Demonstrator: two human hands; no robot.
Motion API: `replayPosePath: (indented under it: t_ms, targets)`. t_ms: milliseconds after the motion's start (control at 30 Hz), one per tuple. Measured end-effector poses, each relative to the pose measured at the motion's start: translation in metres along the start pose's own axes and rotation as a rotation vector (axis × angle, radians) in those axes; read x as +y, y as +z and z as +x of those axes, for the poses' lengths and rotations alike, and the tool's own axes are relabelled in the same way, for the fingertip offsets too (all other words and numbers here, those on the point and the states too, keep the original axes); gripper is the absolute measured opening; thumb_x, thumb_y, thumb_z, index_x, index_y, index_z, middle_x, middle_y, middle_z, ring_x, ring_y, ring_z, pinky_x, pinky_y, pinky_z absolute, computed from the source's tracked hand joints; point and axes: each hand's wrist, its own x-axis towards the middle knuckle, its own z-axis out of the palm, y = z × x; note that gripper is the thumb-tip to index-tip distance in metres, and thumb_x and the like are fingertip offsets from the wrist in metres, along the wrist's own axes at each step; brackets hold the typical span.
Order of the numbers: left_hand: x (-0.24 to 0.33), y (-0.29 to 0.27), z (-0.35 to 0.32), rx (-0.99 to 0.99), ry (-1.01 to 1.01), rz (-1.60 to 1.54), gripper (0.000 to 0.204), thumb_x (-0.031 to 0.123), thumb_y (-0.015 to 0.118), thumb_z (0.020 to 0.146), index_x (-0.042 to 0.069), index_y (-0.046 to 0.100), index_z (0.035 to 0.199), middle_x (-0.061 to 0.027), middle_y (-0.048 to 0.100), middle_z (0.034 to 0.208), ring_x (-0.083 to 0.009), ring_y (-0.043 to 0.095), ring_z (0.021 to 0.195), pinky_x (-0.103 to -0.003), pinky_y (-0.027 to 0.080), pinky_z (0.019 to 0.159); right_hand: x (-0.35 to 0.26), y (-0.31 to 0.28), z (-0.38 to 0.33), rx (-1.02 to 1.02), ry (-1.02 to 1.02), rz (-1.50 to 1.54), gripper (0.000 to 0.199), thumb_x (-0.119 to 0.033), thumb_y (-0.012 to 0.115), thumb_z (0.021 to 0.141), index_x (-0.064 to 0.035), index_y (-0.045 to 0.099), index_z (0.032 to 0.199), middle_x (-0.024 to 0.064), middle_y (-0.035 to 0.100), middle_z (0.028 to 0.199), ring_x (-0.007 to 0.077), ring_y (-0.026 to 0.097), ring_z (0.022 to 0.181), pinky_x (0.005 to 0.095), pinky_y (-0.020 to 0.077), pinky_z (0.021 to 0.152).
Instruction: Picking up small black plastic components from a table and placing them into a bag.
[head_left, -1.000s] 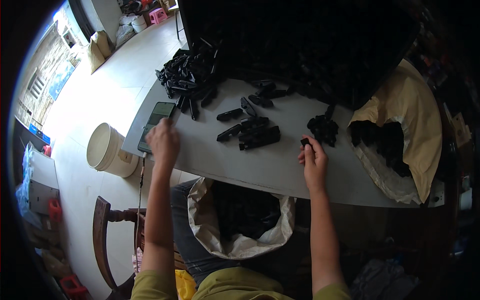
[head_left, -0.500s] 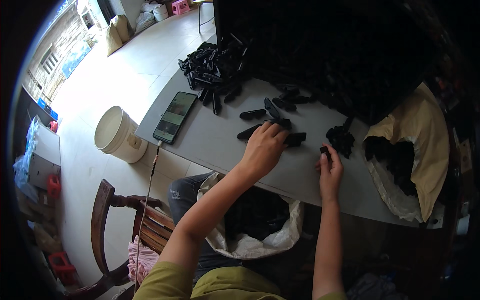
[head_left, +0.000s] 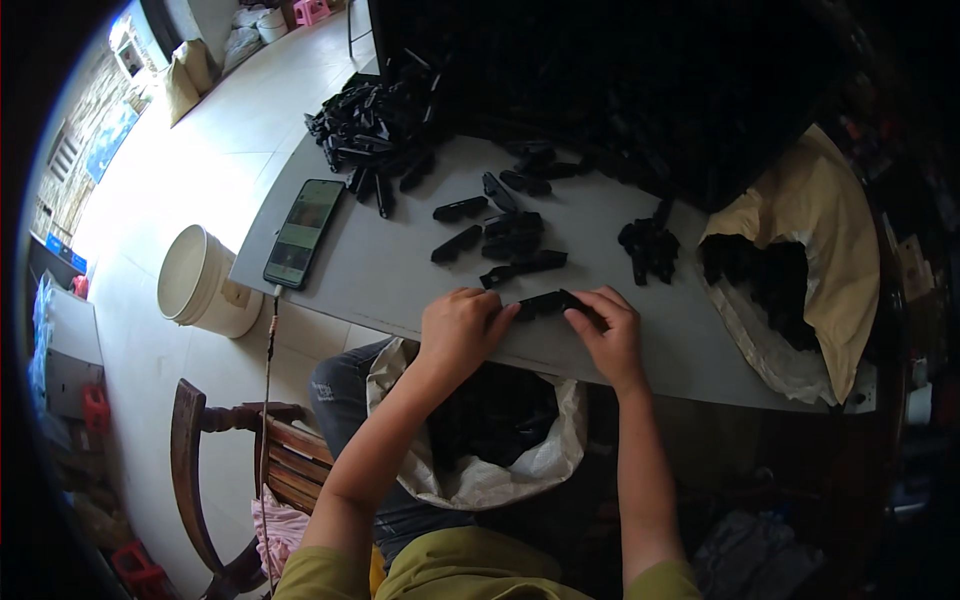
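Observation:
Near the front edge of the grey table, my left hand (head_left: 462, 325) grips the left end of a long black plastic part (head_left: 541, 306). At its other end, my right hand (head_left: 612, 335) pinches a small black piece (head_left: 570, 299) against it; whether the two are joined I cannot tell. Just beyond my fingers lies another long black part (head_left: 524, 268), with several similar ones loosely grouped behind it. A small heap of little black pieces (head_left: 650, 247) sits to the right of them.
A large pile of black parts (head_left: 370, 125) covers the far left, behind a phone (head_left: 304, 235) with a cable. An opened sack (head_left: 835, 270) of black pieces stands right; another white sack (head_left: 480, 493) is at my lap. A bucket (head_left: 205, 285) and wooden chair (head_left: 190, 470) are left.
My left hand has drawn a long black part toward the table's front edge. My right hand has moved left and brought its small piece to that part's end. The view has shifted slightly.

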Motion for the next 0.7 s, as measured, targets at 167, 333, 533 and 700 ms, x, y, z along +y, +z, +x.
replayPosePath:
  t_ms: [167,333,533,700]
  targets:
    - [0.011,0.001,0.003,0.121,0.076,0.015,0.018,0.022,0.069,0.080,0.005,0.066,0.086,-0.0111,0.061,0.086,-0.0310,0.059,0.081,-0.039,0.048,0.069,-0.004,-0.003,0.003,-0.036,-0.035,-0.107,0.027,-0.010,0.074,0.077,-0.0033,0.069,0.103,0.0054,0.062,0.088,0.0151,0.059,0.072,0.0255,0.0473,0.062]
    - [-0.004,0.003,0.009,-0.070,0.295,-0.209,0.028,0.013,0.072,0.074,0.002,0.066,0.099,-0.0115,0.059,0.098,-0.0305,0.057,0.089,-0.038,0.048,0.080,-0.006,-0.002,0.002,-0.055,-0.127,-0.170,0.030,-0.007,0.075,0.074,-0.0059,0.070,0.104,0.0058,0.062,0.089,0.0158,0.059,0.076,0.0256,0.0471,0.063]
    - [-0.004,-0.002,0.009,-0.136,0.313,-0.150,0.030,0.012,0.068,0.079,0.003,0.067,0.108,-0.0109,0.058,0.095,-0.0287,0.056,0.092,-0.035,0.047,0.082,-0.008,-0.004,0.001,-0.137,0.002,-0.049,0.032,-0.008,0.077,0.072,-0.0060,0.071,0.103,0.0052,0.061,0.090,0.0169,0.059,0.077,0.0280,0.0478,0.066]
    - [-0.007,-0.001,0.008,-0.106,0.307,-0.233,0.023,0.011,0.070,0.077,0.002,0.067,0.098,-0.0114,0.058,0.092,-0.0295,0.058,0.089,-0.037,0.049,0.078,-0.005,-0.004,0.002,-0.156,-0.134,-0.181,0.032,-0.006,0.077,0.071,-0.0060,0.071,0.102,0.0052,0.061,0.090,0.0176,0.059,0.078,0.0291,0.0482,0.068]
